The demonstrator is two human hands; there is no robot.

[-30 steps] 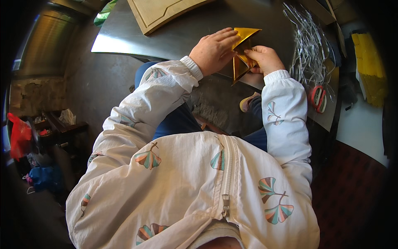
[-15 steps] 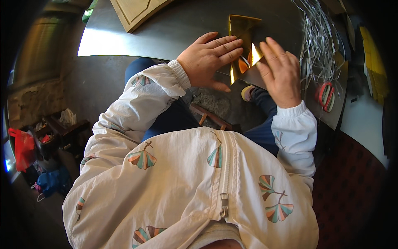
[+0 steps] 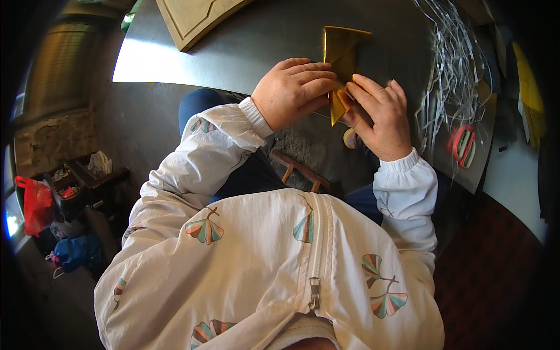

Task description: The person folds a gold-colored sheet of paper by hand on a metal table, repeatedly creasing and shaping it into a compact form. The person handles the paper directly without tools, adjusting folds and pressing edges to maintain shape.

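Note:
A folded sheet of shiny gold paper (image 3: 341, 46) lies on the dark grey table (image 3: 256, 41), its pointed lower end near the table's front edge. My left hand (image 3: 294, 90) lies flat with its fingers pressing the paper's left side. On the right, my right hand (image 3: 379, 119) pinches the lower tip of the paper between thumb and fingers. Both hands touch the paper and each other at the fingertips.
A wooden board (image 3: 195, 17) lies at the table's far left. A heap of thin silvery paper strips (image 3: 455, 70) and red-handled scissors (image 3: 464, 146) sit to the right, with yellow sheets (image 3: 528, 93) beyond. A red bag (image 3: 35, 201) and clutter are on the floor at left.
The gold paper has been laid flatter on the table and refolded into a narrower shape. My two hands have come together at its lower tip.

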